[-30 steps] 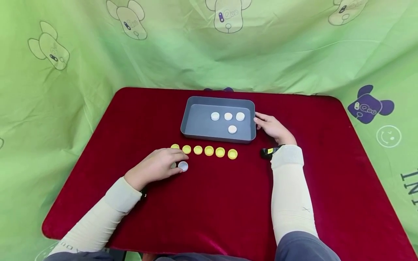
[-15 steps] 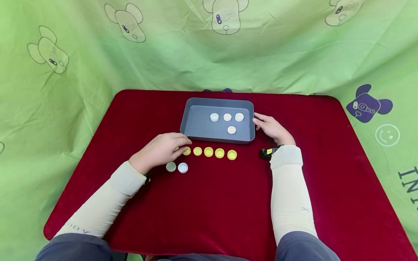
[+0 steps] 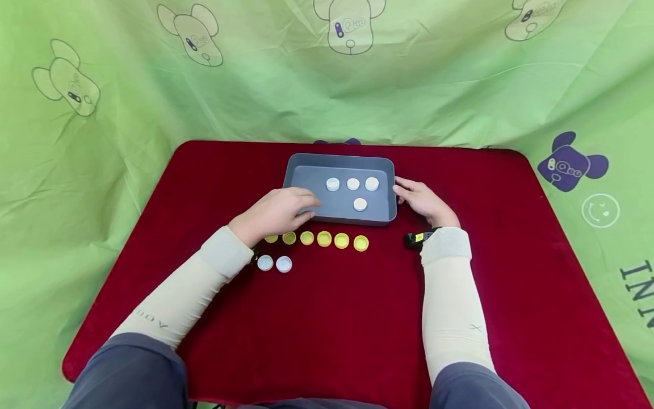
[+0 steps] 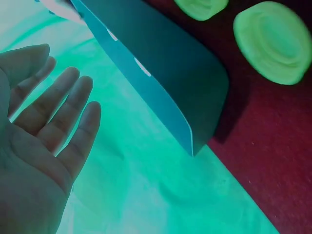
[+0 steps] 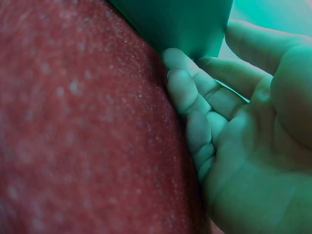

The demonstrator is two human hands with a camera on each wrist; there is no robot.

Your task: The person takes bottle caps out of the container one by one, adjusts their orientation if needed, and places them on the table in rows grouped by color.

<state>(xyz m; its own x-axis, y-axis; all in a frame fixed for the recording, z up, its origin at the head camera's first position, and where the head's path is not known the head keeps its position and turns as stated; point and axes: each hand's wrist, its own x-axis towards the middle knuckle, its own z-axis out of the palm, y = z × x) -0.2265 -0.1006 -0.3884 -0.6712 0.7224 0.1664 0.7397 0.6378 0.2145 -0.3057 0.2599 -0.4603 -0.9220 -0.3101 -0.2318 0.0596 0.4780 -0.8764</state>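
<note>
My left hand [image 3: 278,213] is over the front left corner of a grey rectangular tray [image 3: 352,220]. In the left wrist view its fingers [image 4: 78,141] are spread and loosely bent beside the tray wall [image 4: 195,68], with nothing seen between them. My right hand [image 3: 421,201] steadies the tray's right end, thumb and curled fingers [image 5: 183,90] against its corner. Inside the tray lie several white caps [image 3: 360,204]. Yellow bottle caps [image 3: 324,238] form a row in front of it, partly under my left wrist. Nearer me lie two white caps [image 3: 284,264], side by side.
A dark red cloth [image 3: 357,329] covers the table. Green printed fabric [image 3: 255,85] hangs behind and at both sides. A black wrist device [image 3: 415,240] sits at my right cuff.
My left hand has left the two white caps, passed over the yellow row and reached the tray's front left corner. The right hand has stayed at the tray.
</note>
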